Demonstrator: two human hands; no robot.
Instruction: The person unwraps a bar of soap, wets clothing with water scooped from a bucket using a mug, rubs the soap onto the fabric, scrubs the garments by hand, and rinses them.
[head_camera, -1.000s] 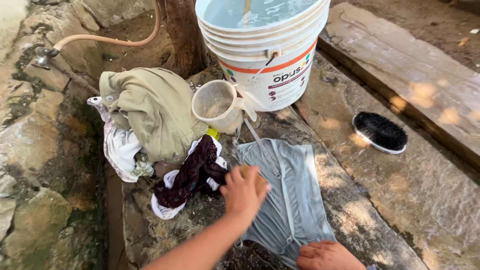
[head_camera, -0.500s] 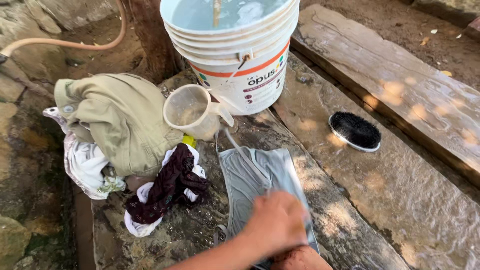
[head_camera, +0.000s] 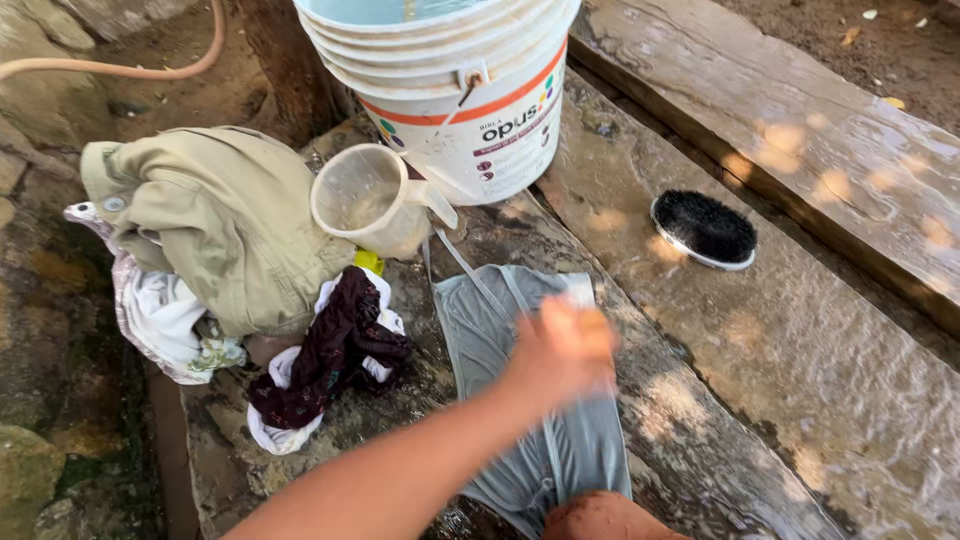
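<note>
A wet grey garment (head_camera: 480, 330) lies flat on a stone slab (head_camera: 780, 380). My left hand (head_camera: 560, 350) is on its middle, blurred with motion, its fingers closed over a yellowish-brown soap bar that barely shows at the fingertips. My left forearm crosses the frame from the lower left. My right hand (head_camera: 605, 520) rests on the garment's near end at the bottom edge. Only part of that hand is in view, and its fingers are hidden.
A white bucket (head_camera: 470, 120) of water stands at the back with a clear plastic jug (head_camera: 365, 200) leaning beside it. Left of the garment are a khaki garment (head_camera: 220, 220), a dark maroon cloth (head_camera: 335, 350) and white cloth (head_camera: 160, 310). A black scrub brush (head_camera: 703, 230) lies to the right.
My left hand slid down the grey garment toward me, then back up to its middle. The view shifted, so the bucket and clothes pile sit higher and further left.
</note>
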